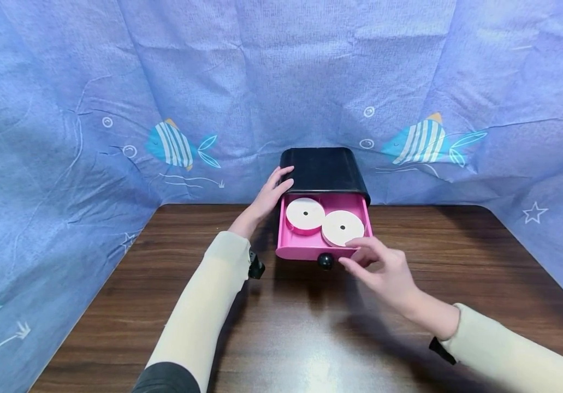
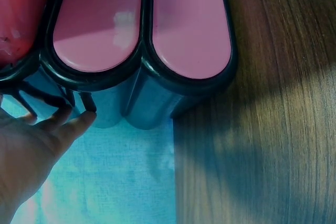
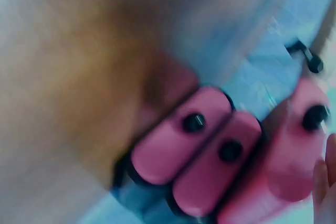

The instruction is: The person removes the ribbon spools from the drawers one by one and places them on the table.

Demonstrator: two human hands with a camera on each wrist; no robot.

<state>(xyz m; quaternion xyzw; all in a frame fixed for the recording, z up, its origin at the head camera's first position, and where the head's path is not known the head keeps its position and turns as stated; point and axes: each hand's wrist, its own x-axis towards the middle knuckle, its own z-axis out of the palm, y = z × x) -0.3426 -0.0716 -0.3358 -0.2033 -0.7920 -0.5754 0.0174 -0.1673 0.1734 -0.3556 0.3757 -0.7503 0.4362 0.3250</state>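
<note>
A black cabinet (image 1: 323, 169) stands at the far edge of the table, its pink top drawer (image 1: 286, 253) pulled out. Inside lie two white-faced spools: the left spool (image 1: 306, 207) has a bright pink side, and the right spool (image 1: 341, 226) sits beside it. My left hand (image 1: 267, 196) rests on the cabinet's upper left side, fingers spread over its edge; the left wrist view also shows the left hand (image 2: 31, 150). By the drawer's front edge, right of its black knob (image 1: 326, 261), my right hand (image 1: 384, 270) has thumb and fingers apart, a fingertip by the right spool.
Below the open drawer, pink closed drawers (image 2: 191, 30) show in both wrist views, with black knobs (image 3: 230, 151) in the blurred right wrist view. The brown wooden table (image 1: 173, 327) spreads around. Behind it hangs a blue cloth (image 1: 281, 82) with fish prints.
</note>
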